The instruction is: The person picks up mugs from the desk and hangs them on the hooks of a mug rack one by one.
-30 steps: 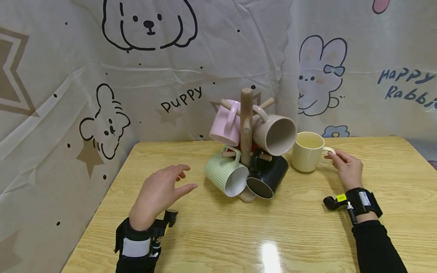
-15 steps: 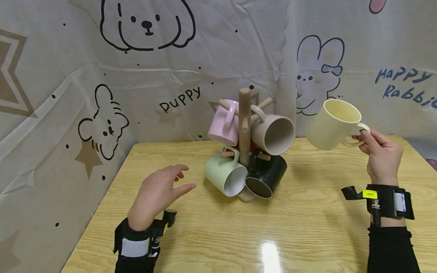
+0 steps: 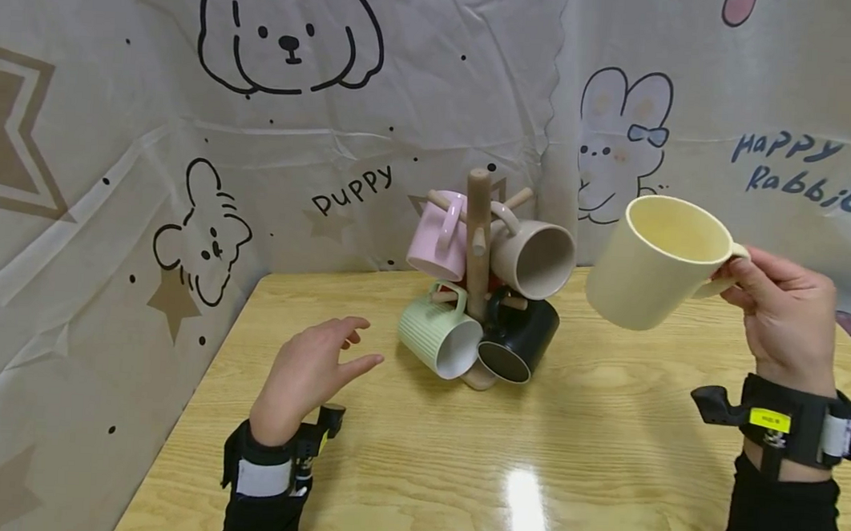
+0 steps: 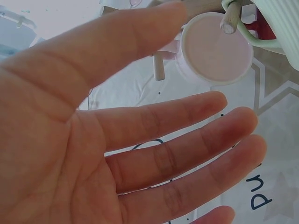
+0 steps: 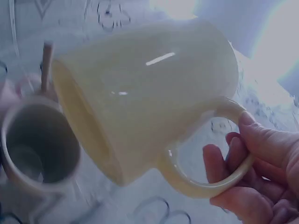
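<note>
A pale yellow mug (image 3: 645, 269) is held up in the air at the right, tilted a little, its handle pinched between the thumb and fingers of my right hand (image 3: 791, 317). In the right wrist view the yellow mug (image 5: 154, 88) lies across the picture with its handle in those fingers. My left hand (image 3: 311, 376) hovers over the table's left part, fingers spread and relaxed, holding nothing. Nearest to it hangs a ribbed light green mug (image 3: 439, 334) on a wooden mug tree (image 3: 479, 244). The left wrist view shows my open palm (image 4: 93, 154).
A pink mug (image 3: 437, 238), a beige mug (image 3: 541, 259) and a black mug (image 3: 518, 342) also hang on the tree's pegs. Something red peeks out behind the post. The wooden table (image 3: 400, 465) meets a printed cloth backdrop (image 3: 316, 147) at the back and left.
My right hand has lifted the yellow mug off the table by its handle and brought it right and closer to me. The left hand has stayed in place.
</note>
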`<state>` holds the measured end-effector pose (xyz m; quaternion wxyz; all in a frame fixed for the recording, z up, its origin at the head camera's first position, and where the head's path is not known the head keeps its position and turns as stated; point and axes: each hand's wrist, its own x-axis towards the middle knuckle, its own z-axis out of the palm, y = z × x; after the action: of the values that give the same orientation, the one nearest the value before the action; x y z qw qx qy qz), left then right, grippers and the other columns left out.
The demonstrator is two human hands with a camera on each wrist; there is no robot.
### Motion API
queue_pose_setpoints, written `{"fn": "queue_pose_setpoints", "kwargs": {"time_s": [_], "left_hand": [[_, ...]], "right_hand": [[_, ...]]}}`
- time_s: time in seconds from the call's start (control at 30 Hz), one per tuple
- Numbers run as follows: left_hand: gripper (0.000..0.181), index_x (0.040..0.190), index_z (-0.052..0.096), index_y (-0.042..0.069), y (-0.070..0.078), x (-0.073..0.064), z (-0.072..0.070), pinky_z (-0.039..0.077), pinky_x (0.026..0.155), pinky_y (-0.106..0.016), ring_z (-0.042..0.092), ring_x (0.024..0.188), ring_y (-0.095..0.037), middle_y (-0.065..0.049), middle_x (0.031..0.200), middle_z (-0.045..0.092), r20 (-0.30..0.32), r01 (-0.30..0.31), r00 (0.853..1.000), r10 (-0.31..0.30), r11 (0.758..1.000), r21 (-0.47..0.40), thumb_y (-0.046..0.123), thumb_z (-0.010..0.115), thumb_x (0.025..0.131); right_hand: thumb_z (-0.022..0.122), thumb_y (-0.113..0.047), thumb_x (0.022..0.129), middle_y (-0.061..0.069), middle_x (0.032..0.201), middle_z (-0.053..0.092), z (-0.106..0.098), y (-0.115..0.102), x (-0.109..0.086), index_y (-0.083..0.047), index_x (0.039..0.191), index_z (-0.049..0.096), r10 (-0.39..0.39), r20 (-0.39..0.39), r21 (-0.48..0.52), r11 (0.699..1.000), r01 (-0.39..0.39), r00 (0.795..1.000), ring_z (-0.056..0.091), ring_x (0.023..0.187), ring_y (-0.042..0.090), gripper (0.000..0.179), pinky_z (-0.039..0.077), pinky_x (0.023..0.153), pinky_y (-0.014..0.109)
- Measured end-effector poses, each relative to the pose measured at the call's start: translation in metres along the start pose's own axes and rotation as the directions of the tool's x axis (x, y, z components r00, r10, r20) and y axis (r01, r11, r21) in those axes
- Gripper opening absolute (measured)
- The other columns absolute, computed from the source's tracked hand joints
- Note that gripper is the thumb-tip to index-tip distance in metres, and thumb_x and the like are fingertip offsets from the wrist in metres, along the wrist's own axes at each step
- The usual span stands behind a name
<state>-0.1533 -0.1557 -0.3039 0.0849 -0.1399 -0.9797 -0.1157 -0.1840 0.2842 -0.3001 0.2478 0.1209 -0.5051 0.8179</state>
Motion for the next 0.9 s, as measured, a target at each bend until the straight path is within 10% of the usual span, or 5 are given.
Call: {"fn": "queue_pose_setpoints", "kwargs": {"time_s": [0.2, 0.5, 0.7, 0.8, 0.9], "left_hand": [[0.047, 0.116, 0.060, 0.006, 0.001, -0.001, -0.001, 0.052, 0.065, -0.038, 0.064, 0.083, -0.024, -0.009, 0.097, 0.068, 0.004, -0.005, 1.000, 0.005, 1.000, -0.006, 0.037, 0.068, 0.080], [0.047, 0.115, 0.061, 0.007, 0.003, -0.001, 0.000, 0.051, 0.065, -0.038, 0.064, 0.082, -0.024, -0.009, 0.096, 0.068, 0.002, -0.015, 1.000, 0.015, 1.000, -0.013, 0.036, 0.069, 0.080], [0.047, 0.115, 0.061, 0.006, 0.005, 0.000, 0.001, 0.052, 0.065, -0.038, 0.065, 0.081, -0.024, -0.010, 0.096, 0.068, -0.003, -0.029, 1.000, 0.029, 0.999, -0.018, 0.036, 0.069, 0.080], [0.047, 0.114, 0.061, 0.006, 0.005, 0.000, 0.002, 0.052, 0.065, -0.038, 0.065, 0.081, -0.024, -0.010, 0.095, 0.068, -0.008, -0.030, 1.000, 0.030, 0.999, -0.013, 0.036, 0.069, 0.080], [0.047, 0.115, 0.061, 0.006, 0.006, 0.000, 0.002, 0.052, 0.065, -0.038, 0.064, 0.082, -0.024, -0.010, 0.096, 0.068, -0.002, -0.031, 1.000, 0.031, 0.999, -0.012, 0.037, 0.069, 0.080]], "right_hand": [[0.051, 0.006, 0.088, 0.008, 0.089, 0.071, 0.028, -0.003, -0.023, 0.006, 0.101, 0.068, 0.110, 0.239, 0.036, 0.992, -0.122, 0.965, 0.068, 0.074, 0.013, 0.022, 0.055, 0.063, 0.022], [0.052, 0.000, 0.090, -0.004, 0.088, 0.071, 0.076, 0.011, -0.058, -0.013, 0.097, 0.071, 0.279, 0.384, -0.255, 0.948, -0.189, 0.880, 0.064, 0.078, 0.004, 0.024, 0.051, 0.065, 0.016], [0.058, -0.003, 0.088, -0.010, 0.081, 0.070, 0.097, 0.020, -0.075, -0.008, 0.099, 0.070, 0.219, 0.369, -0.458, 0.888, -0.028, 0.903, 0.064, 0.079, 0.002, 0.016, 0.050, 0.069, 0.017], [0.059, 0.002, 0.085, -0.010, 0.081, 0.070, 0.102, 0.024, -0.080, 0.006, 0.099, 0.066, 0.102, 0.389, -0.461, 0.882, 0.098, 0.915, 0.066, 0.078, 0.003, 0.015, 0.052, 0.071, 0.017], [0.060, 0.006, 0.083, -0.004, 0.076, 0.069, 0.105, 0.027, -0.083, 0.011, 0.096, 0.065, -0.029, 0.427, -0.516, 0.813, 0.270, 0.904, 0.064, 0.071, -0.001, 0.015, 0.051, 0.064, 0.014]]}}
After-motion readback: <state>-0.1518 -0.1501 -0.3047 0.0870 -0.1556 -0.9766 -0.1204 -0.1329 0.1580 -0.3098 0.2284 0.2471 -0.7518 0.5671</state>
